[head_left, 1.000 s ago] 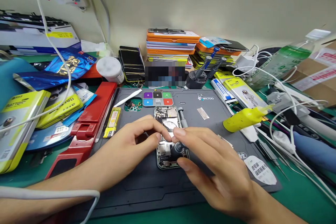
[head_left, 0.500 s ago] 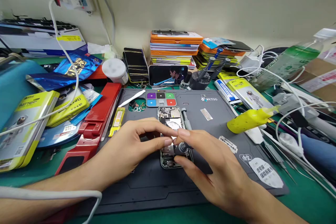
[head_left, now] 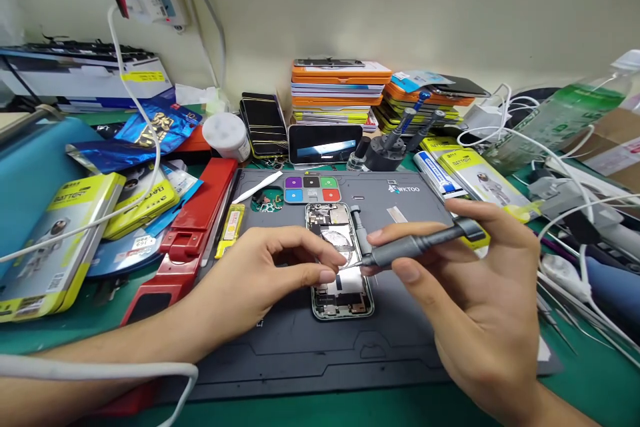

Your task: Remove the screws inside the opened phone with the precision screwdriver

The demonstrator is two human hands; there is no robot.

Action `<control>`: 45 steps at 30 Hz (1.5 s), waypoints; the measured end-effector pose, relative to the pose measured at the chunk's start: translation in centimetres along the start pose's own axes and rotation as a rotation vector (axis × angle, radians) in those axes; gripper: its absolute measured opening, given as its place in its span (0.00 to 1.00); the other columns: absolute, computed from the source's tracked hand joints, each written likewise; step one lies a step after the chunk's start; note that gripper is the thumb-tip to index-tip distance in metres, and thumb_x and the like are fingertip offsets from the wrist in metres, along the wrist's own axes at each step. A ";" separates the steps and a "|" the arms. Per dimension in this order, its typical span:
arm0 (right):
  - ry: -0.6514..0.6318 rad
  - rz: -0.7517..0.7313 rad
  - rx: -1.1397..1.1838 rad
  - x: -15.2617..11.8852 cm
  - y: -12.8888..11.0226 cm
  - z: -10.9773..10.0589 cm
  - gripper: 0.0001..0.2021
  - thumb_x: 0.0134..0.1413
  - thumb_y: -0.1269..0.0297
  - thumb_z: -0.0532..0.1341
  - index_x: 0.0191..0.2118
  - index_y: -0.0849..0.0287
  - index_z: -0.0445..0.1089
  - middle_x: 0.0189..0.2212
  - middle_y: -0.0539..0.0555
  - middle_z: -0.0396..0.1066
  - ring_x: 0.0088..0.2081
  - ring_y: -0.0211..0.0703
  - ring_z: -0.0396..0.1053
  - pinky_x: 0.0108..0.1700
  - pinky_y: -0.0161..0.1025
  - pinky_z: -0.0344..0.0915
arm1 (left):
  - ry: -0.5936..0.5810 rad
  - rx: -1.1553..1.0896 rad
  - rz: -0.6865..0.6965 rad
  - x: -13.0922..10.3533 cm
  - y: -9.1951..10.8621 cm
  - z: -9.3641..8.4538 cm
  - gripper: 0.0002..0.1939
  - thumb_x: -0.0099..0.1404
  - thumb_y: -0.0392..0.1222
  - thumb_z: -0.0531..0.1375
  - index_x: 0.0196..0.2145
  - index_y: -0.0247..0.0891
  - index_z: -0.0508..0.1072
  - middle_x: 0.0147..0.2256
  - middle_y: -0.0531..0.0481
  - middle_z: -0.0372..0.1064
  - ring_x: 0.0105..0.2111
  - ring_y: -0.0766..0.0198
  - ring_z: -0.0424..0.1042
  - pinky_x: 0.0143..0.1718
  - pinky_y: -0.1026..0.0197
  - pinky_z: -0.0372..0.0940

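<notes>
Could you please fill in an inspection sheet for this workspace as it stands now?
Surface: dark grey mat on a green bench.
Job's things: opened phone on the mat, internals exposed; screwdriver held tilted above it; grey tool lying beside the phone.
Clutter: yellow battery boxes and red hinged tool at left; stacked orange cases behind; bottle at right.
Hands: right hand grips the screwdriver; left hand has thumb and index finger near its tip, contact unclear.
Cables: white cables at lower left, upper left and right.
Surroundings: pale wall, power strip, lit screen.
Other people's hands: nothing seen.
</notes>
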State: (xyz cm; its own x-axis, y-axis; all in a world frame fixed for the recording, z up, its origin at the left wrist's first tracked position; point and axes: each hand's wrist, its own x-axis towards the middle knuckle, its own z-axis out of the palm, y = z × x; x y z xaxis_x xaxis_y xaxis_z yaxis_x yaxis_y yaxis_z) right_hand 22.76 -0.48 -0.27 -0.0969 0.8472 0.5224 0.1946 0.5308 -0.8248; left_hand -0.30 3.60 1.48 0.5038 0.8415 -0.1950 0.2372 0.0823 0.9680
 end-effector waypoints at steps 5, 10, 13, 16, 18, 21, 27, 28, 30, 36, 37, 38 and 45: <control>-0.030 0.075 0.079 0.3 0.1 0.0 0.23 0.74 0.73 0.58 0.66 0.52 0.50 0.48 0.54 0.74 0.47 0.35 0.77 0.58 0.33 0.74 | -0.025 -0.158 -0.043 -0.3 -0.2 0.2 0.16 0.70 0.41 0.69 0.55 0.41 0.80 0.41 0.52 0.78 0.40 0.72 0.77 0.43 0.74 0.71; -0.050 0.126 0.132 0.1 0.3 -0.1 0.22 0.75 0.71 0.58 0.65 0.50 0.50 0.49 0.55 0.75 0.47 0.35 0.78 0.55 0.32 0.76 | -0.024 -0.163 -0.051 -0.1 -0.2 0.2 0.17 0.70 0.41 0.69 0.55 0.39 0.80 0.39 0.53 0.78 0.35 0.75 0.75 0.38 0.76 0.70; -0.056 0.118 0.111 0.1 0.3 0.0 0.23 0.74 0.73 0.58 0.66 0.50 0.50 0.50 0.55 0.75 0.47 0.33 0.77 0.56 0.30 0.75 | -0.029 -0.173 -0.036 0.1 -0.1 0.2 0.15 0.70 0.42 0.69 0.54 0.40 0.80 0.40 0.53 0.78 0.36 0.74 0.75 0.38 0.75 0.71; -0.061 0.106 0.114 0.2 0.2 0.2 0.22 0.74 0.73 0.57 0.65 0.51 0.49 0.49 0.54 0.75 0.46 0.33 0.78 0.55 0.30 0.75 | -0.032 -0.181 -0.033 0.0 -0.1 0.3 0.13 0.70 0.39 0.69 0.52 0.39 0.80 0.40 0.54 0.78 0.37 0.75 0.76 0.39 0.76 0.71; -0.057 0.118 0.133 0.3 0.2 0.2 0.21 0.75 0.72 0.57 0.65 0.52 0.49 0.50 0.55 0.75 0.46 0.34 0.78 0.53 0.31 0.76 | -0.032 -0.192 -0.037 -0.1 -0.1 0.2 0.12 0.70 0.39 0.68 0.51 0.38 0.80 0.40 0.54 0.78 0.38 0.75 0.77 0.39 0.77 0.71; -0.041 0.148 0.155 0.4 0.3 0.2 0.21 0.76 0.70 0.57 0.65 0.52 0.48 0.51 0.56 0.74 0.45 0.35 0.77 0.51 0.31 0.76 | -0.043 -0.217 -0.034 -0.2 0.0 0.2 0.12 0.70 0.41 0.69 0.50 0.39 0.80 0.42 0.53 0.79 0.40 0.74 0.77 0.41 0.77 0.71; -0.012 0.225 0.237 0.4 0.3 0.0 0.23 0.75 0.66 0.58 0.67 0.47 0.49 0.52 0.56 0.73 0.44 0.37 0.77 0.50 0.35 0.78 | -0.036 -0.218 -0.057 -0.2 0.1 0.3 0.13 0.69 0.39 0.70 0.51 0.38 0.80 0.43 0.53 0.79 0.40 0.77 0.77 0.42 0.79 0.70; -0.014 0.224 0.236 0.3 0.3 0.0 0.23 0.75 0.66 0.58 0.68 0.46 0.50 0.53 0.56 0.73 0.45 0.37 0.78 0.51 0.35 0.78 | -0.045 -0.221 -0.067 -0.1 0.0 0.3 0.14 0.69 0.39 0.70 0.51 0.38 0.79 0.44 0.53 0.79 0.40 0.77 0.77 0.42 0.80 0.69; -0.026 0.210 0.216 0.1 0.3 -0.1 0.24 0.76 0.68 0.57 0.69 0.45 0.50 0.53 0.55 0.73 0.46 0.36 0.77 0.52 0.35 0.78 | -0.057 -0.198 -0.089 0.0 0.0 0.2 0.13 0.69 0.41 0.70 0.51 0.38 0.80 0.43 0.54 0.79 0.39 0.77 0.76 0.40 0.79 0.69; -0.057 0.169 0.179 -0.2 0.3 -0.1 0.25 0.76 0.71 0.56 0.70 0.45 0.50 0.53 0.53 0.73 0.49 0.34 0.76 0.55 0.31 0.75 | -0.078 -0.152 -0.098 -0.2 0.2 0.3 0.13 0.70 0.48 0.68 0.43 0.34 0.80 0.35 0.52 0.76 0.34 0.73 0.73 0.37 0.73 0.67; -0.059 0.166 0.175 -0.1 0.3 -0.1 0.25 0.76 0.71 0.56 0.70 0.45 0.50 0.53 0.54 0.73 0.49 0.34 0.76 0.55 0.31 0.75 | -0.074 -0.147 -0.098 -0.2 0.3 0.3 0.12 0.71 0.48 0.68 0.43 0.34 0.80 0.34 0.51 0.76 0.34 0.73 0.73 0.37 0.73 0.67; -0.059 0.168 0.174 -0.1 0.4 -0.1 0.25 0.75 0.71 0.56 0.70 0.45 0.50 0.53 0.54 0.73 0.49 0.35 0.76 0.55 0.32 0.75 | -0.071 -0.137 -0.095 -0.3 0.3 0.3 0.12 0.71 0.48 0.68 0.42 0.34 0.80 0.34 0.51 0.76 0.34 0.73 0.73 0.37 0.73 0.67; -0.037 0.193 0.229 0.0 0.5 0.1 0.24 0.76 0.70 0.56 0.69 0.45 0.50 0.54 0.55 0.72 0.44 0.36 0.77 0.52 0.35 0.78 | -0.064 -0.138 -0.104 -0.3 0.3 0.3 0.13 0.72 0.47 0.67 0.44 0.33 0.80 0.35 0.51 0.77 0.35 0.73 0.74 0.38 0.73 0.67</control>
State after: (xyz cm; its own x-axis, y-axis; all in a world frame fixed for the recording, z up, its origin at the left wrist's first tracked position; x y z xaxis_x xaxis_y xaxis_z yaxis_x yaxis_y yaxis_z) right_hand 22.79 -0.24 -0.71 -0.1162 0.9310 0.3461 -0.0123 0.3471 -0.9378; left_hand -0.12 3.14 1.75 0.5354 0.7892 -0.3009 0.1772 0.2434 0.9536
